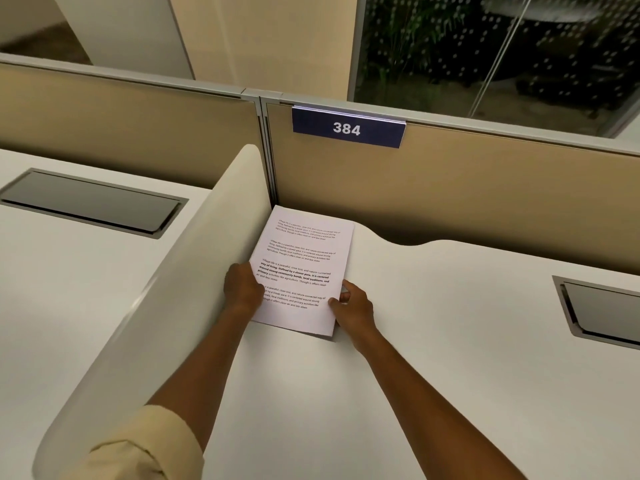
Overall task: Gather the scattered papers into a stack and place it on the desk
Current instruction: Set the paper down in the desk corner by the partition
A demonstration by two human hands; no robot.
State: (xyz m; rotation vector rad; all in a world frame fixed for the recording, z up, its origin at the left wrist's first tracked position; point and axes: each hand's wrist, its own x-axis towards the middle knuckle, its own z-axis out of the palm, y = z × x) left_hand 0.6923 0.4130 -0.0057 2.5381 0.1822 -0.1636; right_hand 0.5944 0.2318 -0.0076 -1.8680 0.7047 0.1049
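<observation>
A stack of white papers (304, 258) with printed text lies flat on the white desk (398, 358), tucked into the far corner beside the curved side divider. My left hand (242, 287) grips the stack's left edge, fingers curled over it. At the lower right edge of the stack, my right hand (353, 304) pinches the paper with thumb and fingers. The sheets look squared up, with only the top page readable.
A curved white divider (166, 289) rises along the stack's left. A tan partition (450, 188) with a blue "384" sign (348, 128) stands behind. Grey cable hatches sit at the right (602, 311) and on the neighbouring desk (93, 202).
</observation>
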